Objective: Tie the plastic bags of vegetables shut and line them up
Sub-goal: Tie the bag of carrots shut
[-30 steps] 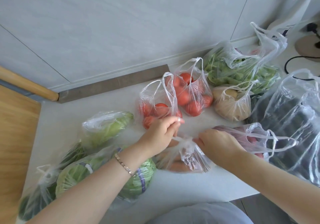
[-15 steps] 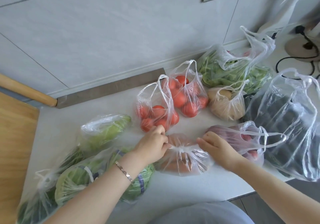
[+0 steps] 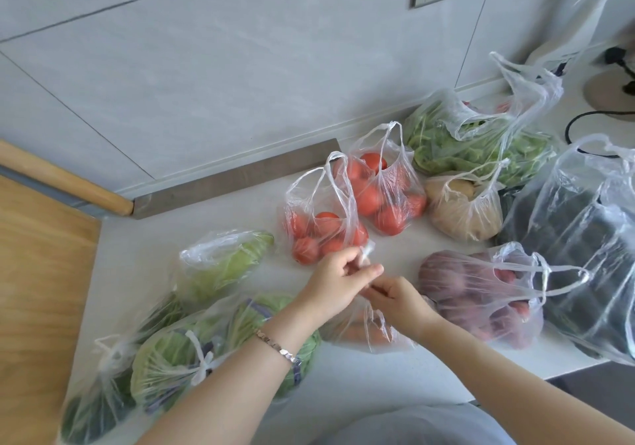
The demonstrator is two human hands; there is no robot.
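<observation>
Far left of my grip, the white countertop (image 3: pixel 137 238) met a wooden surface (image 3: pixel 37 290). A knotted clear bag of round green cabbage (image 3: pixel 171 352) lay under my left forearm, touching the bag I held. A clear bag of pale green cabbage (image 3: pixel 223 259) lay beyond it, apart from my fingers.

My left hand (image 3: pixel 338 279) pinched one twisted handle of the clear plastic bag of orange vegetables (image 3: pixel 364 334), which lay directly beneath both hands. My right hand (image 3: pixel 402 302) was curled round the other handle, its fingertips almost touching the left's.

Just past my knuckles stood two open clear bags of red tomatoes (image 3: pixel 319 228), with a bare patch of counter to their right. A clear bag of purple-red vegetables (image 3: pixel 481 293) lay just beside my right wrist. Right of it, a large clear bag of dark vegetables (image 3: pixel 584 245) overhung the counter's front edge.
</observation>
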